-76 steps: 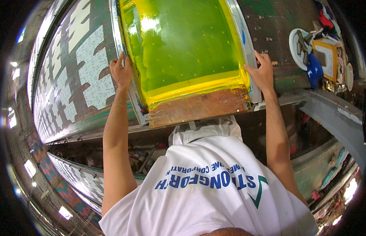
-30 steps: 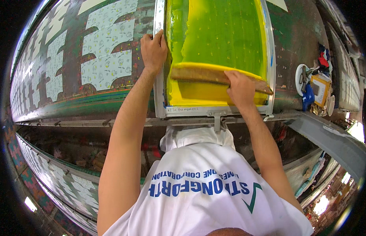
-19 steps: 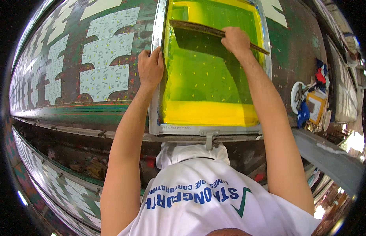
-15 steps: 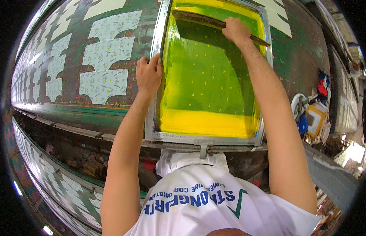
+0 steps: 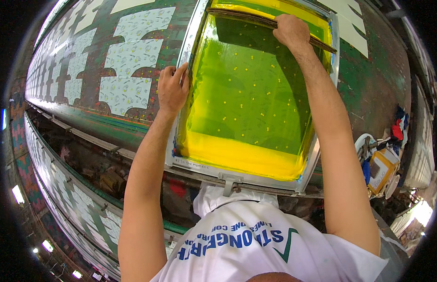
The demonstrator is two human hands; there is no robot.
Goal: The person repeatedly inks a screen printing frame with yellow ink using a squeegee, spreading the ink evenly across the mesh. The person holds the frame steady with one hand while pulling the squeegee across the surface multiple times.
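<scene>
While my left hand [image 5: 171,89] clamps the left rail of the printing screen [image 5: 249,98] to keep it steady on the desk [image 5: 369,94], my right hand [image 5: 290,29] keeps a closed grip on the wooden squeegee [image 5: 256,19] at the far end, beyond the yellow ink [image 5: 242,157].

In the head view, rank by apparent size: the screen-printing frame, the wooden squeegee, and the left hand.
1. Screen-printing frame, by far the largest.
2. Wooden squeegee, spanning the frame's width at its far end, held by the right hand.
3. Left hand, smallest, though it is nearer the camera.
</scene>
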